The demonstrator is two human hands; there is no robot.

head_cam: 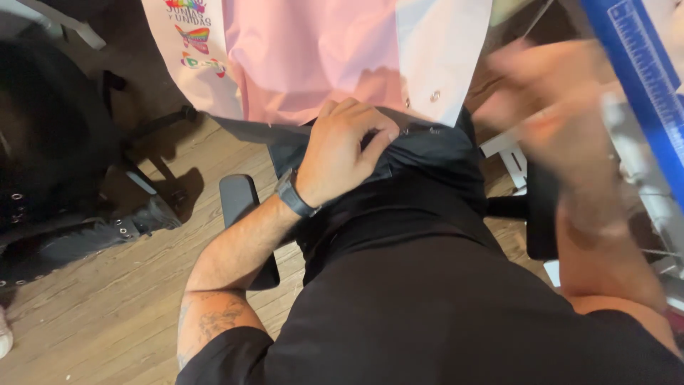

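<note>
Left hand [342, 153]: fingers curled and pressed together, pinching a fold of dark, slightly glossy fabric [420, 153] that lies across the person's lap. The knuckles face up, the thumb is tucked under the fold, and the wrist is bent slightly inward. A dark band wristwatch [292, 194] sits just behind the hand on the forearm, which runs back and down toward the tattooed upper arm.

Right hand [548, 93]: raised to the right of the left hand and heavily blurred by motion. It cannot be told whether it is spread or closed, nor whether it holds anything.

Judgement on handling: the fold appears firmly gripped; a grip kept close to the fabric's edge, with the cloth held taut, would likely give the best control of so slack a material.

Just above the left hand hangs a pink sheet of cloth [313, 57], touching or overlapping the dark fabric's upper edge, flanked by white panels, the right one carrying metal snap studs [434, 95]. Far right of the hands stands a blue ruled measuring board [641, 78]. Below and left of the left hand are a black padded chair armrest [239, 207] and a wooden plank floor [92, 306].
</note>
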